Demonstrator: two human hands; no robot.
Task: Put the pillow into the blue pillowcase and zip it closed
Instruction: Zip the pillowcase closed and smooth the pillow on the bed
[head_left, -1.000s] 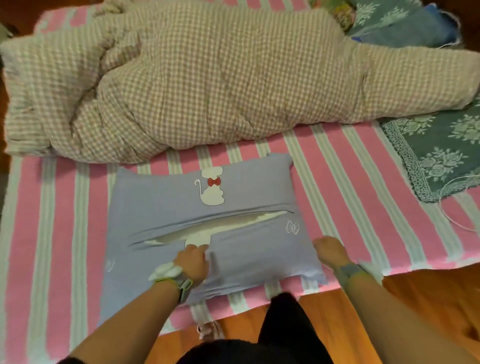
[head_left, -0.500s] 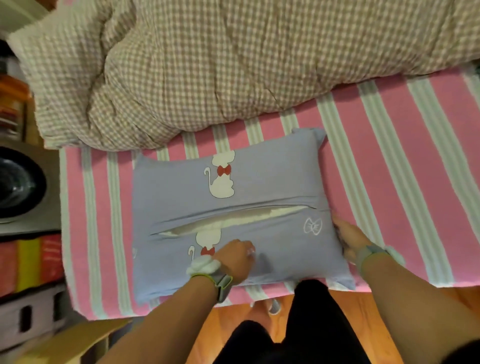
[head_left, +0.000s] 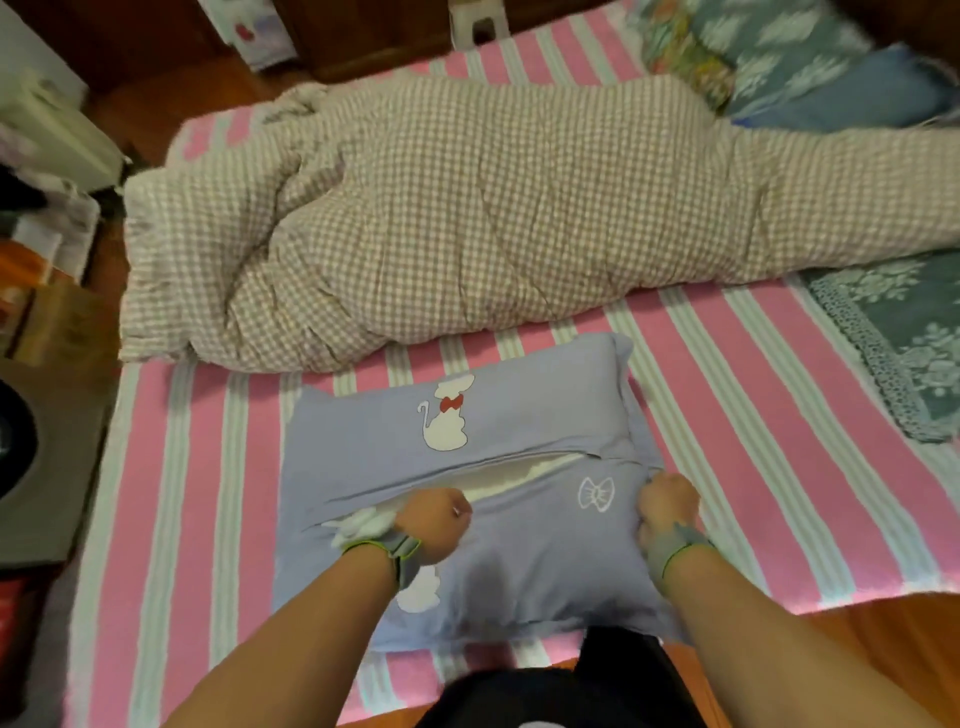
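Note:
The blue pillowcase (head_left: 519, 426), printed with white cats and a bow, lies on the striped bed near its front edge with the pillow inside. The zip slit runs across its middle, and white pillow (head_left: 511, 475) shows through the part that gapes. My left hand (head_left: 435, 525) is fisted at the slit, fingers pinched on the lower edge of the opening; whether it has the zip pull I cannot tell. My right hand (head_left: 666, 501) grips the pillowcase fabric at the slit's right end.
A rolled checked quilt (head_left: 467, 218) lies across the bed behind the pillow. Green floral bedding (head_left: 904, 332) and blue cushions (head_left: 831, 98) sit at the right. The pink striped sheet (head_left: 753, 441) ends at the wooden floor in front. Clutter and a dark round object (head_left: 15, 441) stand left.
The gaping part of the slit is shorter, now only right of my left hand. My left hand moved up to the slit. My right hand moved onto the slit's right end.

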